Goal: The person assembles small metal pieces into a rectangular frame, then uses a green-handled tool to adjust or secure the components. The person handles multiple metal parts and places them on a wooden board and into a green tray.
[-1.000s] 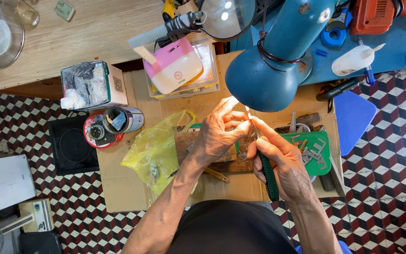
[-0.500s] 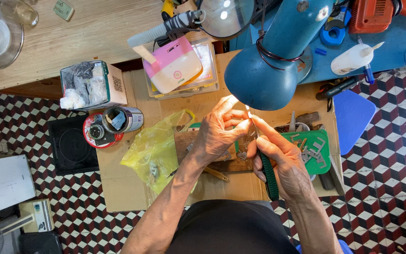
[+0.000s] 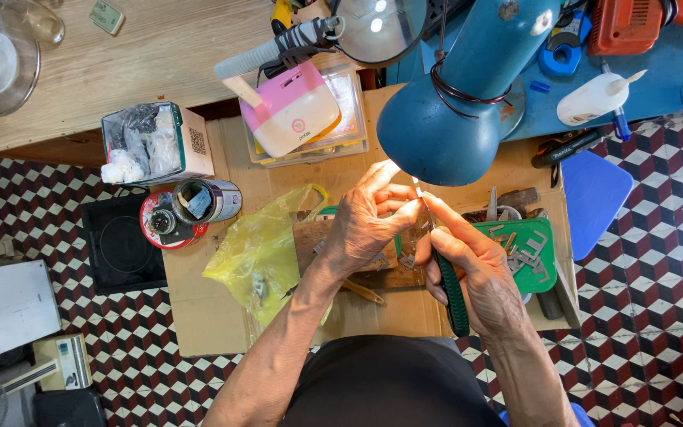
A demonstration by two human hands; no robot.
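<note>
Beneath the blue lamp [image 3: 468,103], the left hand [image 3: 369,225] pinches a tiny, light, rigid part, too small to identify. The right hand [image 3: 468,269] grips a green-handled tool [image 3: 452,289]; fingertip holds suit both.

Blue lamp shade [image 3: 448,130]. Yellow plastic bag [image 3: 266,253]. Green tray [image 3: 531,253] with grey metal pieces. Dark green tool handle [image 3: 454,296] in right hand [image 3: 476,273]. Pink and white box [image 3: 292,111]. Floor [image 3: 642,316] in red, white and black cube pattern. Brown cardboard [image 3: 215,316]. Pale wood table [image 3: 120,63].
</note>
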